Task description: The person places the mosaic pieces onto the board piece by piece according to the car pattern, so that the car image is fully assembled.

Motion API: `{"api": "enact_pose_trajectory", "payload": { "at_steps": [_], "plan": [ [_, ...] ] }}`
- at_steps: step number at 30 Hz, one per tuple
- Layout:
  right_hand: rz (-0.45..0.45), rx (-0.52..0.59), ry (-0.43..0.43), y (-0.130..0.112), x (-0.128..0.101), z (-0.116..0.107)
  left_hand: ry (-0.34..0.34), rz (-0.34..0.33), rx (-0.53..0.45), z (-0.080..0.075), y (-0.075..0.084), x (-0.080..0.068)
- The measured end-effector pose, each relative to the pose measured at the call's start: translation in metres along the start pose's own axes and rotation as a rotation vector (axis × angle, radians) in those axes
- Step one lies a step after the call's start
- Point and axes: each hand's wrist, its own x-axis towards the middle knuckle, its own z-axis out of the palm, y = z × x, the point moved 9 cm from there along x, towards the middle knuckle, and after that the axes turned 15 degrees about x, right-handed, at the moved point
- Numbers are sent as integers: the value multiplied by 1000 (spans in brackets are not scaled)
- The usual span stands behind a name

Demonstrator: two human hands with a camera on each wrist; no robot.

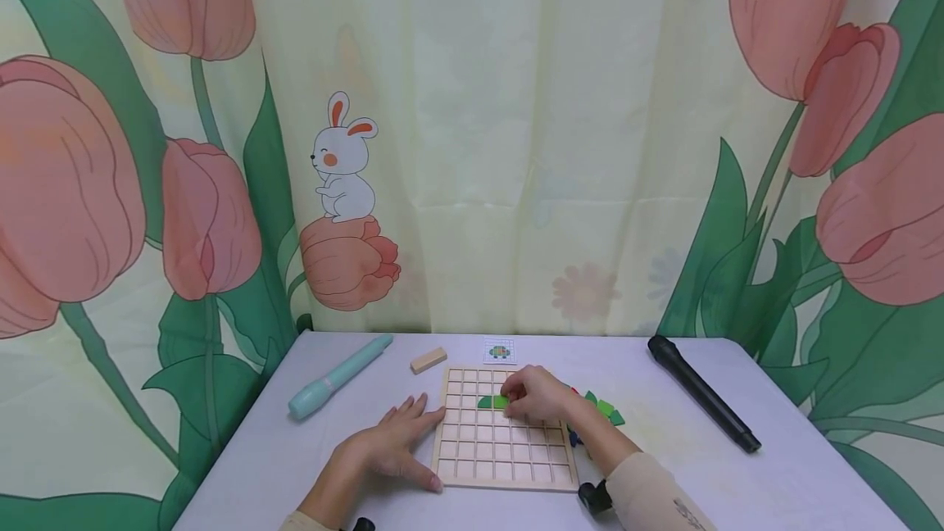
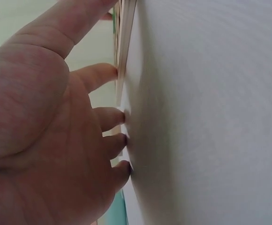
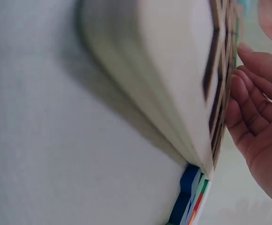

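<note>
A wooden grid board (image 1: 505,469) with square cells lies flat on the table. In its upper part sit a dark green curved tile (image 1: 484,402) and a light green tile (image 1: 499,402) side by side. My right hand (image 1: 541,393) is over the board, its bent fingertips pinching at the light green tile's right end; the fingers hide part of what they hold. In the right wrist view a green tile edge (image 3: 237,47) shows by the thumb. My left hand (image 1: 394,441), fingers spread, rests on the table, thumb and index finger touching the board's left edge.
Green tiles (image 1: 605,407) and other coloured pieces lie right of the board, partly behind the right forearm. Behind the board are a small pattern card (image 1: 500,351) and a wooden block (image 1: 428,360). A teal stick (image 1: 341,376) lies left, a black microphone-like stick (image 1: 704,394) right.
</note>
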Motion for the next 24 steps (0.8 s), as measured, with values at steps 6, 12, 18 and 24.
{"api": "enact_pose_trajectory", "payload": {
  "at_steps": [6, 12, 18, 24],
  "plan": [
    [-46, -1, 47, -2, -10, -12, 11, 18, 4, 1, -2, 0],
    [-103, 49, 184, -17, -26, -35, 13, 15, -4, 3, -3, 1],
    [-115, 61, 316, -29, -44, -57, 11, 4, -3, 1, -4, 1],
    [-62, 60, 393, -18, -57, -71, 7, 2, -9, 1, -4, 1]
  ]
}}
